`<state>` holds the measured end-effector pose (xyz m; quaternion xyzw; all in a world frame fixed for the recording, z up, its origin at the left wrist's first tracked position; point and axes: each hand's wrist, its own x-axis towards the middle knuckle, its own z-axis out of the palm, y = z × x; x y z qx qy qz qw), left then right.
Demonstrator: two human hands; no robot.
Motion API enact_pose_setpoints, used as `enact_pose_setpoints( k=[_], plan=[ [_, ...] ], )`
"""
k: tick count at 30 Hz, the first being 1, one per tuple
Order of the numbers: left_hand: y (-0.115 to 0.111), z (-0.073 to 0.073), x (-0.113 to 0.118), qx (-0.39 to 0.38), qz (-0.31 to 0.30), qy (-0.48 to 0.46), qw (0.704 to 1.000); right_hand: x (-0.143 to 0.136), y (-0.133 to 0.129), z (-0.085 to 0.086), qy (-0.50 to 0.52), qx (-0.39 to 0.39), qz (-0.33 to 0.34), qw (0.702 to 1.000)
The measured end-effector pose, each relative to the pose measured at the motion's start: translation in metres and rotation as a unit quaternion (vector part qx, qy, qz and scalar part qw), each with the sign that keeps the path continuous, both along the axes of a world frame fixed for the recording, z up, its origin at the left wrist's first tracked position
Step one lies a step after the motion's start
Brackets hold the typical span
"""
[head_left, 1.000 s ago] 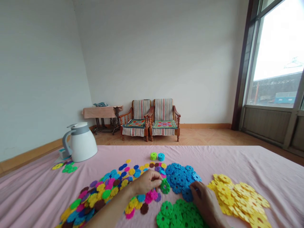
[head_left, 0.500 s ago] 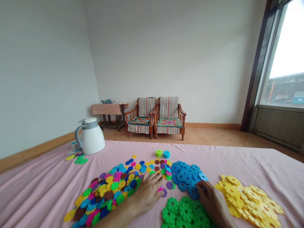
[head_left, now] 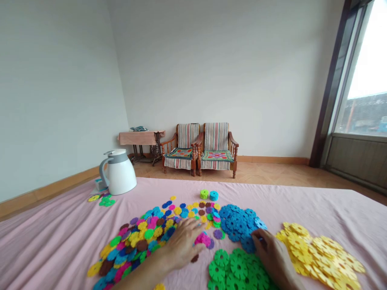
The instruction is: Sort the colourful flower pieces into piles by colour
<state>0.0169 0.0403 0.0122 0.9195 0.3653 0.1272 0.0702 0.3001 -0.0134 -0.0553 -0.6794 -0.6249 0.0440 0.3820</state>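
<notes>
My left hand [head_left: 184,243] lies palm down with its fingers spread, over the right part of a pile of small multicoloured discs [head_left: 143,235]. Small pink discs [head_left: 203,239] show just beside its fingers. My right hand [head_left: 272,251] has its fingers curled at the lower right edge of the large blue discs [head_left: 237,221]; what it holds, if anything, is hidden. Large green discs [head_left: 238,268] lie to the left of that hand, and large yellow discs [head_left: 317,253] to its right.
A lime stack [head_left: 204,194] and a blue stack [head_left: 214,196] of discs stand farther back on the pink cloth [head_left: 272,197]. A white jug [head_left: 121,173] stands at the back left, near a few loose green discs [head_left: 107,201]. Two chairs [head_left: 199,149] are beyond.
My left hand has shifted slightly left, and more pink discs and a brown one now show to its right. My right hand remains beside the blue discs. The view has moved slightly.
</notes>
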Motion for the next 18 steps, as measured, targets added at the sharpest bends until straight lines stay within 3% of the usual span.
enact_pose_setpoints(
  k=[3,6,12,18],
  plan=[
    [-0.011,-0.008,0.007,-0.029,-0.089,0.020,0.995,0.001,0.000,0.000,0.003,-0.003,-0.001,1.000],
    [-0.018,-0.016,0.002,-0.034,-0.098,0.020,0.994,0.000,-0.001,0.002,0.005,-0.001,-0.001,1.000],
    [-0.008,-0.018,-0.023,0.030,-0.022,0.024,0.999,0.000,-0.001,0.002,0.002,0.013,-0.006,1.000],
    [0.015,-0.007,-0.061,0.072,0.147,0.019,0.986,0.001,0.000,0.001,-0.002,0.017,-0.003,1.000]
  ],
)
